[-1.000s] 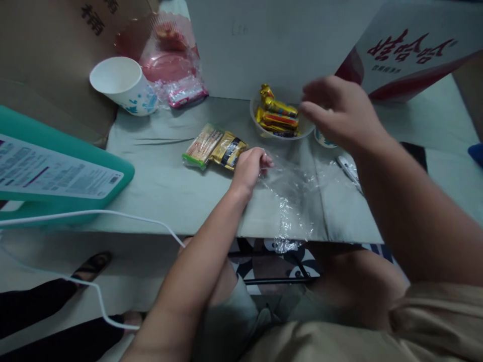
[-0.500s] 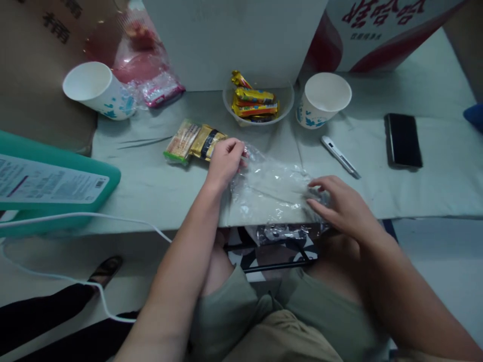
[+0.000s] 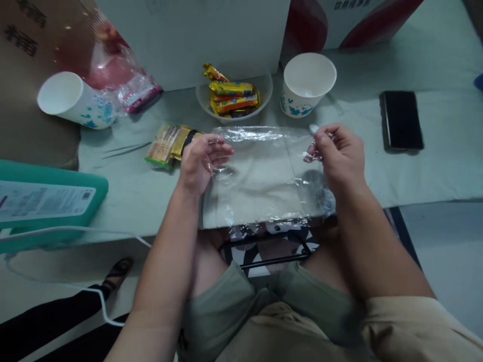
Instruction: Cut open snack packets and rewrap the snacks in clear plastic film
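A sheet of clear, shiny plastic film [image 3: 260, 171] lies spread over the table's front edge, with its lower part hanging above my lap. I cannot tell whether it is a bag or a single layer. At its upper right, my right hand [image 3: 341, 156] pinches a crumpled part of the film. My left hand [image 3: 202, 163] is at the film's left side, fingers stretched out and apart. Just left of that hand lie a gold snack packet [image 3: 181, 143] and a pack with a green end [image 3: 162, 146]. The utility knife [image 3: 313, 128] is mostly hidden behind my right hand.
Behind the film stand a clear bowl [image 3: 266, 93] of yellow-wrapped snacks and a paper cup [image 3: 307, 80]. Another cup [image 3: 71, 100] leans at the left near a pink packet [image 3: 139, 98]. A black phone-like object [image 3: 402, 120] lies right. A green container [image 3: 86, 201] and white cable [image 3: 101, 296] are left.
The plastic film has been spread wider and flatter. My right hand has moved up and closed on its edge; my left hand has shifted left and its fingers have opened. The view has shifted too.
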A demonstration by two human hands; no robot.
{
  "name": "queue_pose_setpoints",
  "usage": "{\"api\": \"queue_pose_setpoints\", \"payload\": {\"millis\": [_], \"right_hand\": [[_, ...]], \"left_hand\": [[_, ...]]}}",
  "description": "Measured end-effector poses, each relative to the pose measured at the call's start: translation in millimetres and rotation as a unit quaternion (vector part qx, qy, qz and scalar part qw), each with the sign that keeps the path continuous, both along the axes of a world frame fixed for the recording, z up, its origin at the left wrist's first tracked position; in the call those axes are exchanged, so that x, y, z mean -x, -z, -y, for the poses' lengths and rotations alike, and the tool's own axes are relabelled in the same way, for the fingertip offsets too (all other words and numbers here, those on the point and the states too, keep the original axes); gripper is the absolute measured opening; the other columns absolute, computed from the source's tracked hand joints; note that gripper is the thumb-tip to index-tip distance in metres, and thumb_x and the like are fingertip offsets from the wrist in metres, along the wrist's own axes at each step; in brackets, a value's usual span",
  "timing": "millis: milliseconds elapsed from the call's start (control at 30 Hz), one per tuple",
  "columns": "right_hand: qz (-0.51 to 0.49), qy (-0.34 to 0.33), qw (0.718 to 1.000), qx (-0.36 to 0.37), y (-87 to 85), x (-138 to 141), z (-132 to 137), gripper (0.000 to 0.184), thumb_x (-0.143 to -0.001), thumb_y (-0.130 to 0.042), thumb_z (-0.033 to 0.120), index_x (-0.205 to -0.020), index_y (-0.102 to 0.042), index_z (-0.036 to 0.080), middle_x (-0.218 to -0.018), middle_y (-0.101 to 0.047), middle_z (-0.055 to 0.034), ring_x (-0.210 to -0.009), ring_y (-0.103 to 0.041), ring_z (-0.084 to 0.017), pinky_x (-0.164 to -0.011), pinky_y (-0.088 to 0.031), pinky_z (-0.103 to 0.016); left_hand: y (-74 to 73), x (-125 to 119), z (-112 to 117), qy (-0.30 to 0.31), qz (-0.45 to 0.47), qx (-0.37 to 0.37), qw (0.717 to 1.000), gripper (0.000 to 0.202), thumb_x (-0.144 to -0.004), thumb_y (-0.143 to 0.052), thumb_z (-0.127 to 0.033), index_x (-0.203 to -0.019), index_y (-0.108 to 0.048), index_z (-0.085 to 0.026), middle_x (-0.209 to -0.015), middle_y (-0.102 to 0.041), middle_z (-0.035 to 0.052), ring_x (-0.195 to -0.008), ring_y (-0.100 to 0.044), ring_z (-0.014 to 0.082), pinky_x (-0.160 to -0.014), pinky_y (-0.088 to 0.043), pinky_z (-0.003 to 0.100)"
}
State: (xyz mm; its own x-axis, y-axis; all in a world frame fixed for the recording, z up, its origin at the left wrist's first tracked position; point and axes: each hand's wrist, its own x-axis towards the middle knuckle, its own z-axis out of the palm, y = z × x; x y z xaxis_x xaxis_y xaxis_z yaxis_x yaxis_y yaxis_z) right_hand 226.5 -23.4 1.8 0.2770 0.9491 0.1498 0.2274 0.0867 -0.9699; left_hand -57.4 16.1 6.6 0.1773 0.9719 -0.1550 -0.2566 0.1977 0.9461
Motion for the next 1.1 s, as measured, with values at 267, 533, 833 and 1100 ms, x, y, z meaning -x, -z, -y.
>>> {"api": "queue_pose_setpoints", "payload": {"millis": [267, 533, 833, 1100], "right_hand": [[-0.190, -0.033, 0.981, 0.004, 1.8, -14.1, 1.0, 0.057, -0.081, -0.059, 0.077, -0.112, -0.062, 0.029, -0.092, -0.074, -0.0016, -0.065, -0.069, -0.015, -0.059, -0.057, -0.031], [-0.135, -0.232, 0.962, 0.057, 17.9, -19.4, 29.1, 0.079, -0.061, -0.092, 0.057, -0.130, -0.064, 0.032, -0.148, -0.061, -0.0076, -0.143, -0.054, -0.029, -0.123, -0.043, -0.047], [-0.005, -0.104, 0.994, 0.036, 7.8, 6.7, 25.4, 0.022, -0.082, -0.074, 0.044, -0.091, -0.074, 0.023, -0.096, -0.079, -0.0056, -0.086, -0.075, -0.021, -0.080, -0.062, -0.038], [-0.068, 0.073, 0.994, 0.049, 2.3, -9.7, 19.1, 0.015, -0.086, -0.069, 0.039, -0.089, -0.071, 0.025, -0.051, -0.057, 0.0061, -0.039, -0.050, -0.011, -0.040, -0.040, -0.024]], "left_hand": [[1.0, -9.8, 5.7, -0.030, -0.112, 0.029, 0.993, 0.026, -0.066, -0.085, -0.025, -0.082, -0.066, -0.018, -0.065, -0.069, -0.0015, -0.056, -0.067, 0.0116, -0.050, -0.050, 0.018], [-7.9, -15.2, -2.9, -0.139, 0.067, 0.035, 0.987, 0.016, -0.077, -0.076, -0.017, -0.077, -0.061, -0.022, -0.067, -0.069, -0.0037, -0.053, -0.063, 0.0083, -0.046, -0.047, 0.015], [-3.8, -8.4, -1.9, -0.125, -0.083, 0.010, 0.989, 0.015, -0.082, -0.074, -0.021, -0.085, -0.059, -0.023, -0.062, -0.066, -0.0051, -0.046, -0.061, 0.0097, -0.040, -0.041, 0.017], [-0.2, 7.4, 5.9, -0.034, -0.149, -0.009, 0.988, 0.025, -0.072, -0.083, -0.035, -0.084, -0.065, -0.022, -0.052, -0.056, -0.0065, -0.038, -0.050, 0.0081, -0.037, -0.036, 0.019]]}}
